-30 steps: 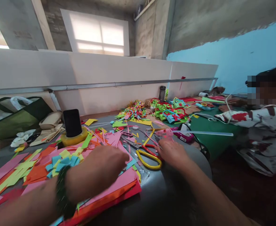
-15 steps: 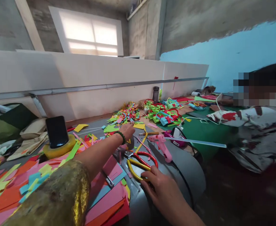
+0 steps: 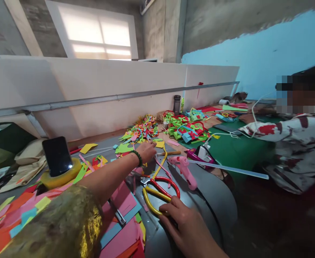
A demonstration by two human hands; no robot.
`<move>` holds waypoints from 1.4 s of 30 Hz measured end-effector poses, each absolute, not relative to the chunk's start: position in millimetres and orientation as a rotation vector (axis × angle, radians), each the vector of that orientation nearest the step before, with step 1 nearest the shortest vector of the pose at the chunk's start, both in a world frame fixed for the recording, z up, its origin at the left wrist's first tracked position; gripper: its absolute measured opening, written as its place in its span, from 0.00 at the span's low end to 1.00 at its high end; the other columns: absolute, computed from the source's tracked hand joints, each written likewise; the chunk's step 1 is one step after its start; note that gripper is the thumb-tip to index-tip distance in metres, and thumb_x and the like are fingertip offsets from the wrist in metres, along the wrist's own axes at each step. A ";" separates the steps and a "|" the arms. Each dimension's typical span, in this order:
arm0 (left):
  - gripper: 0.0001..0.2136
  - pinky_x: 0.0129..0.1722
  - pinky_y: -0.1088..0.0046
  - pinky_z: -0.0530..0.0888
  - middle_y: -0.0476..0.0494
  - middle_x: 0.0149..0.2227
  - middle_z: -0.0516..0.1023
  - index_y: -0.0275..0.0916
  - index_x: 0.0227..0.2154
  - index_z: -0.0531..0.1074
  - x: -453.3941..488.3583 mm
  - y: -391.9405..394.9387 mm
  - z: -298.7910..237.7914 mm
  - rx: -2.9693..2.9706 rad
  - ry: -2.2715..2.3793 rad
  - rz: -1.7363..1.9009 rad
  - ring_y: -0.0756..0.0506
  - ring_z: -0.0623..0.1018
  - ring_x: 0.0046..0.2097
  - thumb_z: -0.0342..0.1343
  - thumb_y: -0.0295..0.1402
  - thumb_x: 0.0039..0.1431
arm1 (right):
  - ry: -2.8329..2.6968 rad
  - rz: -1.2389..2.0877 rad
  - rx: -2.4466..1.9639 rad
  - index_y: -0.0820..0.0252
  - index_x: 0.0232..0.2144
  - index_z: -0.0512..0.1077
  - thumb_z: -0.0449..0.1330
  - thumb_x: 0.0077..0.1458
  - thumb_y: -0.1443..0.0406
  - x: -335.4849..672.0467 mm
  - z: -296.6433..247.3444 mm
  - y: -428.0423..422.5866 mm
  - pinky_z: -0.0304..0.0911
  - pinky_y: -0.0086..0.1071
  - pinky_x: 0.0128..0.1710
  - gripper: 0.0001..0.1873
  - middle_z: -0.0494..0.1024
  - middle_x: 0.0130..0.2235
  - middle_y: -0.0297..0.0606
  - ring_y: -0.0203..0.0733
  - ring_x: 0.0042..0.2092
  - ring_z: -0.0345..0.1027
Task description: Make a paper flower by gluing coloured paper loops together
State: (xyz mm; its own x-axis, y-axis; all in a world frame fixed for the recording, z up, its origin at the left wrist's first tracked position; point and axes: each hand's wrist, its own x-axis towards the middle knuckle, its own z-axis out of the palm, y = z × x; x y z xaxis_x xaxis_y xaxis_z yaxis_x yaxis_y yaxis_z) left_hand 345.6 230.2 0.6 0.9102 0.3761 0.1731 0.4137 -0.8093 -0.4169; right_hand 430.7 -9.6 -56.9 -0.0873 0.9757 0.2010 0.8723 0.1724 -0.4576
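Observation:
My right hand (image 3: 186,218) is closed around the handles of a pair of scissors (image 3: 161,191), one loop red and the other yellow. The blades point away and to the left, low over the grey table. My left hand (image 3: 146,152), with a dark green bead bracelet at the wrist, reaches across the table into the paper scraps. Its fingers look bent downward by a yellow paper piece (image 3: 159,144); whatever they grip is hidden. A narrow yellow strip (image 3: 161,165) and a pink strip (image 3: 159,165) lie between the two hands.
A pink glue gun (image 3: 184,168) with a long clear stick lies right of the scissors. A stapler (image 3: 117,214) rests on coloured paper at front. A phone (image 3: 57,156) leans on a tape roll (image 3: 66,175). Another person (image 3: 305,143) sits at right.
The view has shifted slightly. My left hand remains stretched out among the scraps, turned a little with its knuckles higher. My right hand keeps its hold on the scissors.

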 end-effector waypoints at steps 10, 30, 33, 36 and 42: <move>0.13 0.38 0.64 0.64 0.34 0.41 0.75 0.31 0.33 0.75 313.7 223.5 58.0 -2.417 -0.261 -0.160 0.39 0.69 0.47 0.45 0.23 0.63 | -2.008 0.366 -1.744 0.54 0.37 0.73 0.51 0.60 0.65 432.3 -55.6 -10.8 0.62 0.32 0.33 0.10 0.73 0.40 0.38 0.41 0.36 0.72; 0.10 0.34 0.70 0.65 0.44 0.36 0.78 0.36 0.40 0.74 240.3 198.3 116.0 -1.992 -0.079 -0.362 0.46 0.72 0.38 0.48 0.24 0.64 | -1.872 0.396 -1.485 0.54 0.38 0.74 0.54 0.61 0.60 454.4 -21.2 -18.8 0.64 0.29 0.33 0.10 0.75 0.35 0.35 0.37 0.34 0.70; 0.10 0.33 0.71 0.67 0.49 0.37 0.79 0.41 0.40 0.74 226.4 180.0 133.4 -1.919 -0.093 -0.410 0.47 0.73 0.38 0.47 0.28 0.65 | -1.733 0.073 -1.421 0.54 0.41 0.72 0.53 0.61 0.62 462.5 5.5 -11.2 0.63 0.28 0.29 0.10 0.74 0.37 0.37 0.35 0.30 0.68; 0.12 0.32 0.72 0.69 0.52 0.35 0.80 0.44 0.36 0.75 215.3 159.3 147.4 -1.916 -0.135 -0.492 0.49 0.75 0.37 0.45 0.30 0.66 | -1.740 -0.142 -1.406 0.53 0.51 0.67 0.55 0.57 0.69 458.9 26.9 14.7 0.65 0.31 0.30 0.19 0.71 0.47 0.41 0.33 0.28 0.67; 0.09 0.30 0.73 0.69 0.50 0.35 0.78 0.47 0.38 0.76 192.6 130.0 155.4 -2.012 -0.097 -0.720 0.49 0.75 0.36 0.50 0.30 0.63 | -2.000 -0.136 -1.214 0.52 0.47 0.72 0.64 0.50 0.71 420.4 43.8 73.8 0.68 0.36 0.41 0.21 0.72 0.49 0.40 0.41 0.42 0.71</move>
